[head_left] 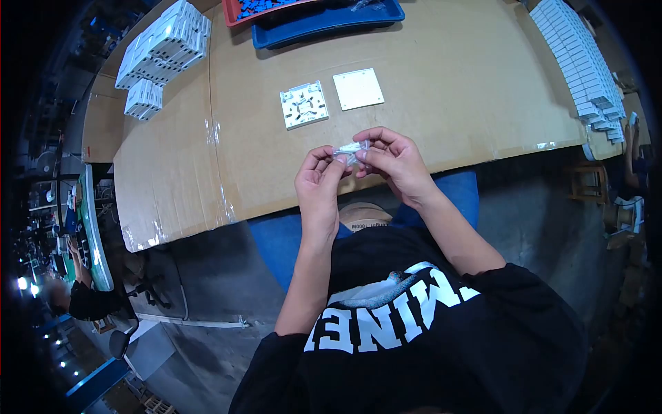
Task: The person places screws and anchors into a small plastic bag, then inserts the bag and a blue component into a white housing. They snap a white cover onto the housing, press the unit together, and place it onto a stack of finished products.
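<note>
Between my two hands is a small clear plastic bag (352, 148) with white pieces inside, too small to name. My left hand (320, 181) pinches its left end between thumb and fingers. On the other end, the thumb and fingers of my right hand (394, 164) are closed. Both hands are just over the front edge of the cardboard-covered table. Beyond them lies a square white plastic box base (304, 105), its inside facing up with clips and dark slots. A flat square white cover (358, 89) rests to the right of it, apart from it.
Stacks of white boxes stand at the back left (165, 45) and along the right edge (579, 65). At the far side are a blue tray (327, 29) and a red tray (238, 15) holding small blue parts. Another person (89, 297) sits at the far left.
</note>
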{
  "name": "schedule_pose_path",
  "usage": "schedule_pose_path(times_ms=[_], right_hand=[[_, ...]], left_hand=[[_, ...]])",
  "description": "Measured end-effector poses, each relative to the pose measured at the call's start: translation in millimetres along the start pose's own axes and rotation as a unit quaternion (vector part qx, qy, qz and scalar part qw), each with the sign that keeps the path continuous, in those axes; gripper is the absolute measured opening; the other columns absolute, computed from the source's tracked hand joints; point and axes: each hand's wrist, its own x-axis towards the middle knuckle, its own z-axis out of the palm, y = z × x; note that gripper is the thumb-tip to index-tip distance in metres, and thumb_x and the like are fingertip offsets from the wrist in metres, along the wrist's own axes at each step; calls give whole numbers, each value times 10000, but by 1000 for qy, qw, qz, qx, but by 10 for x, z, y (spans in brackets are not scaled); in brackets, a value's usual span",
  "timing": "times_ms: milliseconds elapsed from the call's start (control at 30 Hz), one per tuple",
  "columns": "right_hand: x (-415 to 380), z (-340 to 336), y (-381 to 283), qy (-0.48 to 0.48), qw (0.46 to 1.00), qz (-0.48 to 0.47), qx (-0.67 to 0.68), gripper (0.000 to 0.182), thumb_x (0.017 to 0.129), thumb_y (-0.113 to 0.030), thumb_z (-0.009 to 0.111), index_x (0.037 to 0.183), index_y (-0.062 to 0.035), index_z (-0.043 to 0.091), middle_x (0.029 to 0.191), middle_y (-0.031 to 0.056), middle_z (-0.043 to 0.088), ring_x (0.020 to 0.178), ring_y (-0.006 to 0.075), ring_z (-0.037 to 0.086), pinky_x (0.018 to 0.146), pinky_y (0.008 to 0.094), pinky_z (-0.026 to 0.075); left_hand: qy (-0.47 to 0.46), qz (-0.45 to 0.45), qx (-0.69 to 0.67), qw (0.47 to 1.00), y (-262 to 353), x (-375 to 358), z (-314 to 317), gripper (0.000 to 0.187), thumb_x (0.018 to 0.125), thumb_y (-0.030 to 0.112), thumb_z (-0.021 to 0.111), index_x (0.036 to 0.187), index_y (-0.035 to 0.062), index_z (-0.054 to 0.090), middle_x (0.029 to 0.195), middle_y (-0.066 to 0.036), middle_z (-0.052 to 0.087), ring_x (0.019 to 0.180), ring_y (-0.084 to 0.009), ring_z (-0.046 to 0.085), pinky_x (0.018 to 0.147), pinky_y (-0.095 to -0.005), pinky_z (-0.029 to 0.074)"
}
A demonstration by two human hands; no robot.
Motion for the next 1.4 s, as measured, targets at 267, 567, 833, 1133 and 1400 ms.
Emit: schedule_pose_path(times_ms=[267,567,833,1133,1400], right_hand=[[16,2,-73,10,999,45,2,248,954,-22,700,1188,47,652,1027,97,701,908,153,709,855,279,592],[24,-64,-69,-35,993,60,-99,185,971,-20,680,1145,35,709,971,91,743,901,149,722,819,267,591],[82,-57,-120,-81,981,66,-166,202,961,25,648,1140,45,741,1005,122,761,894,148,727,831,269,592],[849,27,-138,-104,884,-234,-390,191,873,66,672,1021,-10,766,1040,78,724,1001,188,689,876,307,547],[1526,-61,-108,-155,721,-359,-572,209,804,59,705,986,-31,755,1015,89,713,1003,268,668,866,365,543]], left_hand=[[-30,22,25,999,56,21,-34,241,996,45,645,1227,-12,610,1072,-96,686,935,-138,666,864,-283,550],[-33,-69,6,997,225,9,-182,271,1042,139,602,1263,-14,635,1074,-94,693,923,-144,666,854,-293,544],[-126,-104,241,957,320,125,-463,247,1023,192,668,1168,-6,695,875,-15,689,741,-59,601,656,-215,486],[-112,154,448,874,672,745,-539,196,925,117,736,1098,25,744,904,-31,718,698,-82,561,655,-243,468],[-91,333,656,671,703,1311,-724,210,866,212,778,1035,89,767,971,-48,743,782,-207,663,829,-354,450]])
